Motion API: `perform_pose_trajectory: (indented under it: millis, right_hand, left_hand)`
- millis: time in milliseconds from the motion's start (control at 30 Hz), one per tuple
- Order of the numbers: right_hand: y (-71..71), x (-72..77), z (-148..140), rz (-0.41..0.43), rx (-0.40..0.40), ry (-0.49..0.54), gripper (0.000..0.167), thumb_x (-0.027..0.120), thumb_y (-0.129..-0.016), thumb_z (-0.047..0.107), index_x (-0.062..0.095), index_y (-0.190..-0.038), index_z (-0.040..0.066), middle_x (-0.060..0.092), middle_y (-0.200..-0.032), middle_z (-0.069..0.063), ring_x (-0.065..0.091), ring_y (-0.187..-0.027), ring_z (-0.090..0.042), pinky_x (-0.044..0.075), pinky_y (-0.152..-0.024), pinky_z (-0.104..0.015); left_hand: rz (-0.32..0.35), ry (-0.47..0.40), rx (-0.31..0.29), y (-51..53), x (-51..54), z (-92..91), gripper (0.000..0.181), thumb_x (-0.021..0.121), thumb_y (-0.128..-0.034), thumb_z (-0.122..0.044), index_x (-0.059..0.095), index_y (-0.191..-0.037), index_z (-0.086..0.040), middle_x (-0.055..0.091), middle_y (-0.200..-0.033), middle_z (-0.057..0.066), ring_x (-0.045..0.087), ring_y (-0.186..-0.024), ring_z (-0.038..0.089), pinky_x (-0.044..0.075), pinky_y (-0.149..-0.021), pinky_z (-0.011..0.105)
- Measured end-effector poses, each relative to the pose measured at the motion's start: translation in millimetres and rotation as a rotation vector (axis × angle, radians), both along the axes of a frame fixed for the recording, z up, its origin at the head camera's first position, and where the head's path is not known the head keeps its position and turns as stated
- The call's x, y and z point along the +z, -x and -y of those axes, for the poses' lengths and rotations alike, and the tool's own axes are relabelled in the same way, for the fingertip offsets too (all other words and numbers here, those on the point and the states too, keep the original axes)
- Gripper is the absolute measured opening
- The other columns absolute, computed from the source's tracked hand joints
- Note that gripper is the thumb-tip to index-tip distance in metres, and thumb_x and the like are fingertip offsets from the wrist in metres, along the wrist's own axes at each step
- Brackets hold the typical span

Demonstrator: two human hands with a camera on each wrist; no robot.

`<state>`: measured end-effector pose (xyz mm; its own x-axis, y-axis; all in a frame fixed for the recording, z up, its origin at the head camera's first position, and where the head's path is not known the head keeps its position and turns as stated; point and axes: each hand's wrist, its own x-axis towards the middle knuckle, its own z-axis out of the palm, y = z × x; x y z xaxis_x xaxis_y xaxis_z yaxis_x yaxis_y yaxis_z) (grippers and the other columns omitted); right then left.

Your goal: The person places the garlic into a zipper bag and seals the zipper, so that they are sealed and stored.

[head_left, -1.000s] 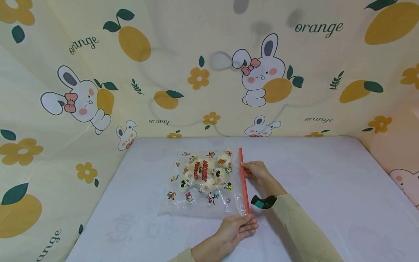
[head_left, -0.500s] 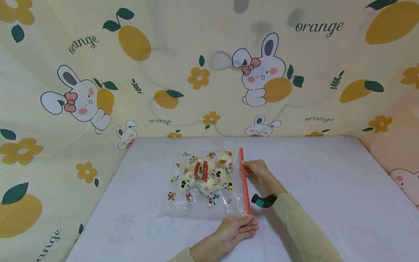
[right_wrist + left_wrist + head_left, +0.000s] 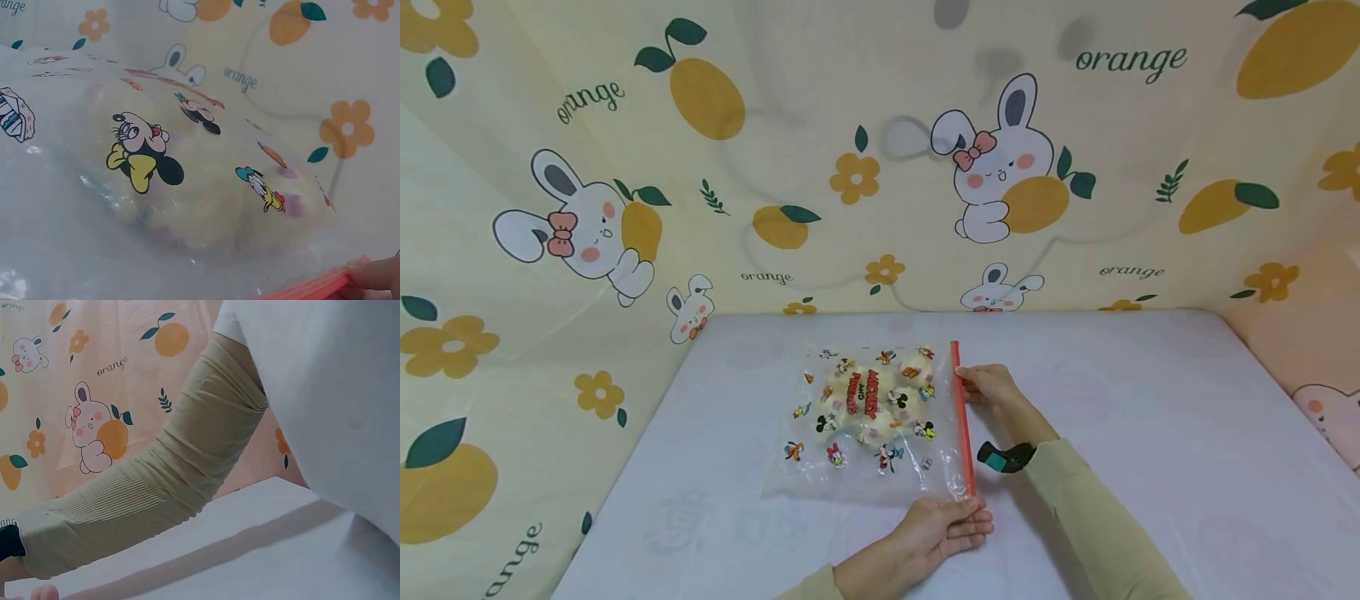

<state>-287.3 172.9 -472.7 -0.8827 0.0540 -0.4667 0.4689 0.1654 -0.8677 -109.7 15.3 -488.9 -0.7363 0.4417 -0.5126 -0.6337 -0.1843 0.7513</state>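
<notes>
A clear zip bag (image 3: pixel 857 483) printed with cartoon characters lies flat on the white table. Through its film show several round cream-coloured pieces (image 3: pixel 200 219) with pinkish-purple spots; their kind is unclear. A red zip strip (image 3: pixel 965 437) closes off the bag's right side. Near the strip's upper end, my right hand (image 3: pixel 996 396) pinches it between thumb and fingers. At the lower end my left hand (image 3: pixel 921 537) holds the strip's corner, thumb on top and fingers beneath. The right wrist view has the right thumb (image 3: pixel 375 275) on the strip.
The white table (image 3: pixel 1120 400) reaches back to a cream cloth wall (image 3: pixel 820 108) printed with rabbits, oranges and flowers. A beige sleeve (image 3: pixel 181 450) and a sliver of fingertip (image 3: pixel 45 592) appear in the left wrist view. A black band (image 3: pixel 1006 458) circles the right wrist.
The bag and its red strip have slid very slightly right and toward me. Both hands keep their hold at the same places on the strip.
</notes>
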Motion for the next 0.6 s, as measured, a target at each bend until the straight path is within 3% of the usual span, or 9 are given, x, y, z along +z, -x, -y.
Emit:
perform_pose_trajectory:
  millis: [367, 600]
  right_hand:
    - [0.7, 0.6, 0.3, -0.009, -0.015, 0.026, 0.042, 0.057, -0.097, 0.022, 0.056, -0.125, -0.009, 0.061, -0.072, 0.005, 0.057, -0.061, -0.003, 0.054, -0.059, -0.013]
    - [1.2, 2.3, 1.4, 0.005, -0.029, -0.001, 0.041, 0.057, -0.097, 0.024, 0.057, -0.125, -0.006, 0.062, -0.078, 0.002, 0.058, -0.064, -0.006, 0.054, -0.061, -0.013]
  left_hand:
    - [-0.018, 0.005, 0.016, -3.0, -0.7, -1.5, 0.03, 0.059, -0.0949, -0.018, 0.064, -0.113, 0.006, 0.075, -0.091, 0.004, 0.07, -0.085, 0.01, 0.06, -0.09, 0.032]
    - [-0.012, 0.012, 0.011, -2.9, 1.6, -1.0, 0.03, 0.06, -0.0947, -0.019, 0.065, -0.112, 0.006, 0.075, -0.09, 0.004, 0.07, -0.086, 0.01, 0.06, -0.09, 0.032]
